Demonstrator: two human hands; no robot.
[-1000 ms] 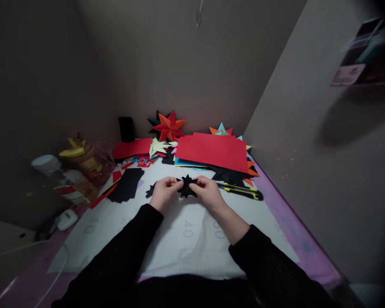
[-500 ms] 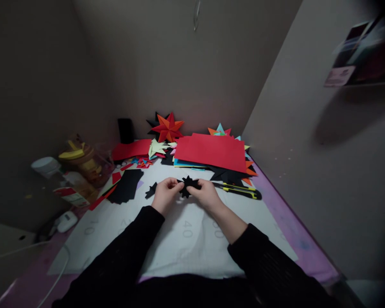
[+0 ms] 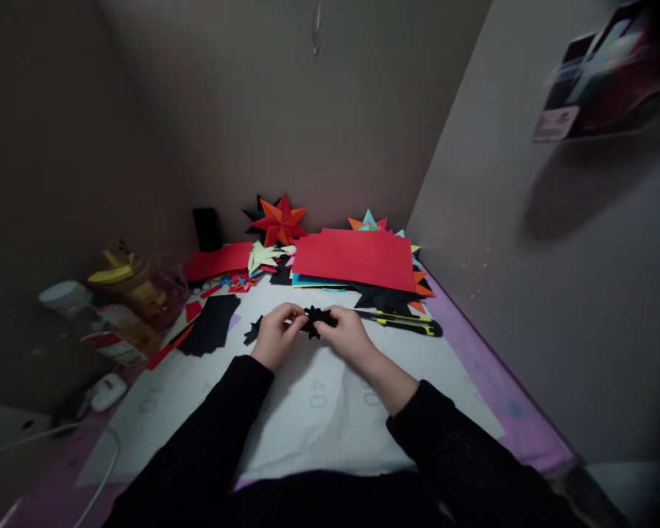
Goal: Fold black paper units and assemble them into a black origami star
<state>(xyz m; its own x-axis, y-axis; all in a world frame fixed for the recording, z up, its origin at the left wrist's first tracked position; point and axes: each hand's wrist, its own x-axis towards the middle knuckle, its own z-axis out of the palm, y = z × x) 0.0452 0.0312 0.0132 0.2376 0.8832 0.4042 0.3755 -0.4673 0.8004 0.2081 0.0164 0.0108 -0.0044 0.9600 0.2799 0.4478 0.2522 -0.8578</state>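
A small black paper star [image 3: 312, 323] with many points is held between my two hands above the white sheet. My left hand [image 3: 278, 334] is closed in a pinch at the star's left edge. My right hand [image 3: 347, 331] pinches its right side with thumb and fingers. Just left of my left hand lies another black folded paper piece [image 3: 254, 330], partly hidden by the hand. Beyond my right hand a black and yellow utility knife [image 3: 410, 323] rests on the sheet, its narrow end behind the fingers.
Red paper sheets [image 3: 355, 258] are stacked at the back over other colours. A red and orange paper star [image 3: 282, 221] leans on the wall. Black paper strips [image 3: 212, 326] lie left. Further left stand a white-capped bottle [image 3: 66, 295] and a white cable [image 3: 113, 455].
The whole view has shifted slightly, so things appear a little further left. My left fingers have loosened a little from the star's edge; the right hand keeps its hold.
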